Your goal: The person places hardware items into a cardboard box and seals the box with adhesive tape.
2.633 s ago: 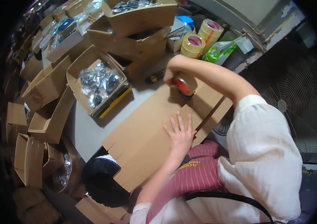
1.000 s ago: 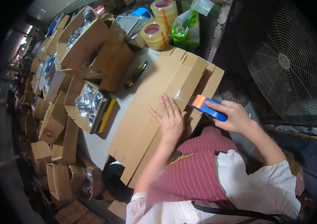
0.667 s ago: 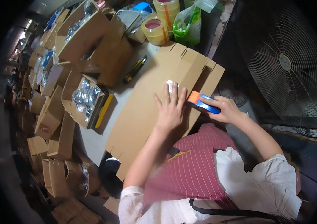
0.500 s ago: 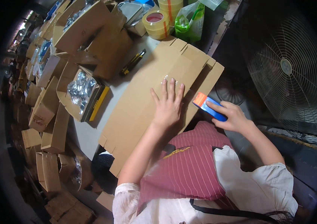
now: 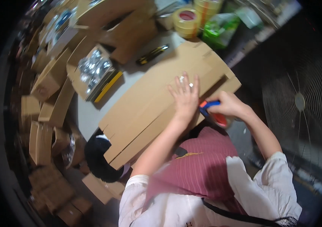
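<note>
Brown flattened corrugated cardboard box (image 5: 149, 109) lies across the near part of the grey bench (image 5: 89, 113), one end overhanging the bench edge above the person's lap. Left hand (image 5: 185, 96) pressed flat on the cardboard near its right end, fingers (image 5: 180, 81) spread wide and straight, gripping nothing. Right hand (image 5: 227, 106) just beside the left, at the cardboard's right edge, fingers curled tight around a blue and orange handheld tape dispenser (image 5: 212, 111); the tool's lower part is blurred. The two hands are nearly touching.

Small open cardboard box with shiny silver wrapped items (image 5: 93, 70) sits on the bench beyond the flat cardboard, a yellow strip along its near side. Black and yellow utility knife (image 5: 152, 55) lies on the bench just past the cardboard's far edge. Rolls of tan packing tape (image 5: 185, 20) stand at the far edge, a green plastic bag (image 5: 218, 30) beside them. Stacked folded cardboard boxes (image 5: 36, 125) crowd the left side. Large black metal floor fan (image 5: 301, 102) stands to the right, well apart from the bench.
</note>
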The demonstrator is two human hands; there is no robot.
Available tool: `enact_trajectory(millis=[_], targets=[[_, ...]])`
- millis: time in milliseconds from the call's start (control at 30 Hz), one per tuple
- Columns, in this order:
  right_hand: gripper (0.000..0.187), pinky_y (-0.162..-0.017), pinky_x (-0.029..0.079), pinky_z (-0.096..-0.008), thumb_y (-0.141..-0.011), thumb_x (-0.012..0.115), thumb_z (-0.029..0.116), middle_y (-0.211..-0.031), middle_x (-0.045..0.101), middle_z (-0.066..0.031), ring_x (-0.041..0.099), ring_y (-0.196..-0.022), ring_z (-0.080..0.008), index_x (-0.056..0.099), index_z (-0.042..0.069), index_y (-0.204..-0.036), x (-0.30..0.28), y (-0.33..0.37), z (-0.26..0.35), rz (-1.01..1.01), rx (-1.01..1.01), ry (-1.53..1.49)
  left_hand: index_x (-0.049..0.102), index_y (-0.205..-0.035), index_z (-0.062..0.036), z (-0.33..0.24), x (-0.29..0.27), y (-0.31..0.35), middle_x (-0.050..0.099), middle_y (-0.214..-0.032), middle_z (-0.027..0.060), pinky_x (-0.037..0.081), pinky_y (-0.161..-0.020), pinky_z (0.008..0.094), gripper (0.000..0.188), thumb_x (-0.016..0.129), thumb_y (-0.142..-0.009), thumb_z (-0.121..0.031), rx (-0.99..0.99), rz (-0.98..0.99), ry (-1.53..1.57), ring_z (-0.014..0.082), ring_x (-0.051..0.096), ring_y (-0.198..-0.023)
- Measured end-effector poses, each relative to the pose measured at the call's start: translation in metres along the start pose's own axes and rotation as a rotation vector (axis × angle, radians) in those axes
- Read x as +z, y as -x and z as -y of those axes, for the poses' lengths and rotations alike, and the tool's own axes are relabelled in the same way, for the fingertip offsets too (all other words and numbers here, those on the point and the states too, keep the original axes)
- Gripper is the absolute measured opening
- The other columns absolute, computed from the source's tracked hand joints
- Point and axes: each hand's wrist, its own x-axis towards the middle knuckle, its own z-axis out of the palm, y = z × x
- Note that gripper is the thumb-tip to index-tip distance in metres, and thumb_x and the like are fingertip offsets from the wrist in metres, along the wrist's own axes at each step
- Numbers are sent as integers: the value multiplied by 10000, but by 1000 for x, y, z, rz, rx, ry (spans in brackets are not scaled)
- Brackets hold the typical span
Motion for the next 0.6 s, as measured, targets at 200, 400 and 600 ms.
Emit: enact_trajectory(millis=[200,400,600], targets=[[554,-904,540,-307,-737,797,180,-1054,755,-117,700,-953,-167,717,-61,-1229,-58,27,7,88,-46,-380,310,-1626,-85,24,-22,22,322,-1599,361,312,-1132,706,872,689,-872,-304,-6,37,-77,504,343,-1477],[689,-970,505,-296,-691,757,164,-1139,732,-137,692,-1011,-190,662,-35,-1344,-17,27,28,-68,-15,-534,283,-1597,36,143,-78,175,371,-1556,339,260,-1211,639,1114,737,-827,-628,-157,124,205,516,360,-1452],[680,-953,492,-288,-704,794,210,-1153,718,-117,662,-1035,-166,677,-28,-1330,86,35,114,-179,-162,-522,367,-1523,109,226,-120,279,370,-1529,386,259,-1213,637,1034,671,-866,-630,-32,118,78,544,343,-1452]])
